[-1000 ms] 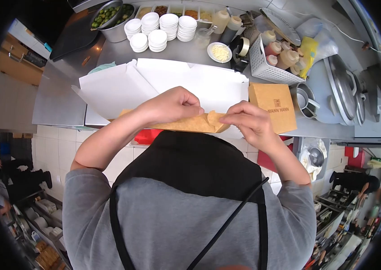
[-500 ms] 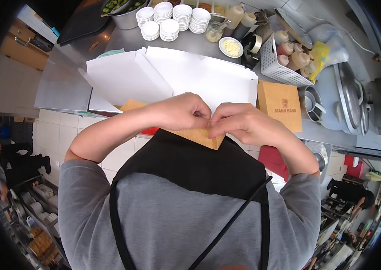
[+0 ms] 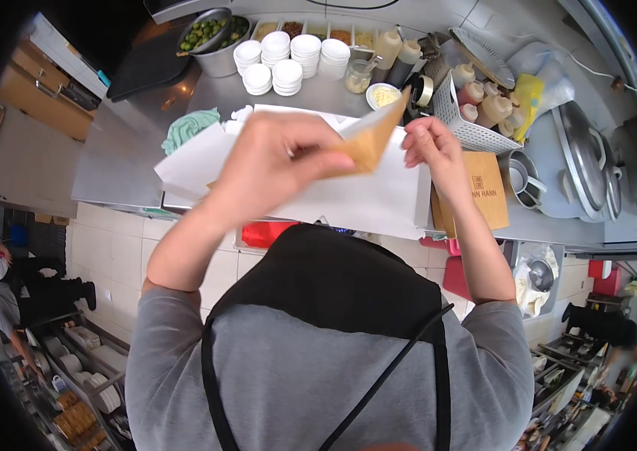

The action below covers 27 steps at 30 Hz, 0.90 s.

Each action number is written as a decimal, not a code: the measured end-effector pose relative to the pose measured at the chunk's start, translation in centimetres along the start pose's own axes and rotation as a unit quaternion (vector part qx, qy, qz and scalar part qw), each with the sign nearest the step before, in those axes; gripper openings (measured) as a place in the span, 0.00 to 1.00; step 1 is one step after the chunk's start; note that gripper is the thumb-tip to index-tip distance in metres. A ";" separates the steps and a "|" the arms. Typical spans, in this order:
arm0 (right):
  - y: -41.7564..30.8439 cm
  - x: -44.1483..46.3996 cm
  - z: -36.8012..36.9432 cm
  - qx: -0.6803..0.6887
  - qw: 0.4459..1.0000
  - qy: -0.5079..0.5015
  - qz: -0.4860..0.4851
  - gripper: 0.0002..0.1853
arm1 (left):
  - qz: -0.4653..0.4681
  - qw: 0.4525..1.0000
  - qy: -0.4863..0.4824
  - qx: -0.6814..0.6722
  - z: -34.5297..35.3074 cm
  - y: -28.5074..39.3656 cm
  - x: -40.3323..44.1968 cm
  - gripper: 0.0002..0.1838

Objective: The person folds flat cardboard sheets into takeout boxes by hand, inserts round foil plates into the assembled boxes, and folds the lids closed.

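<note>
My left hand point(image 3: 281, 154) pinches a folded piece of brown kraft paper point(image 3: 370, 150) between thumb and fingers, holding it up over the counter. The paper is smeared by motion, with one point sticking up to the right and a paler inner side. Just right of it, my right hand point(image 3: 433, 146) is raised, apart from the paper, with loosely bent fingers and nothing visible in them. Below both hands lies an open white-lined carton point(image 3: 364, 199) at the counter's front edge. Beside my right wrist are brown kraft pieces point(image 3: 488, 188) printed with a logo.
Stacked white dishes point(image 3: 305, 56), a glass jar point(image 3: 357, 75) and a bowl of chopped pale food point(image 3: 385, 95) line the back. A white basket point(image 3: 476, 135) of squeeze bottles and a metal pot point(image 3: 520, 177) stand right. Left are a green cloth point(image 3: 189, 129) and dark tray point(image 3: 151, 74).
My hands have parted and risen from in front of my apron to above the carton. The left carries the kraft paper; the right has let go of it.
</note>
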State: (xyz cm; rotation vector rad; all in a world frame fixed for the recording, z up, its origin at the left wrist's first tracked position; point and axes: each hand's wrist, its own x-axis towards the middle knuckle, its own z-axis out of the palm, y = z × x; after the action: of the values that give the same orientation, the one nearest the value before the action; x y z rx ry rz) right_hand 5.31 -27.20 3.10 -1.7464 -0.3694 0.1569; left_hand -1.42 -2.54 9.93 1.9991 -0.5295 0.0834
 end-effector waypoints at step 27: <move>0.9 6.3 -1.0 0.033 0.977 0.208 -0.030 0.24 | -0.072 0.997 0.036 -0.013 2.4 -3.9 1.6 0.08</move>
State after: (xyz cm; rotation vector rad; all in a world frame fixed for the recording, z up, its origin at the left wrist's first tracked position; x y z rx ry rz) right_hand 11.65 -26.20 3.04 -1.6499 -0.1082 -0.2373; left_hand 1.17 -3.61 6.03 1.9950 -0.3377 0.0579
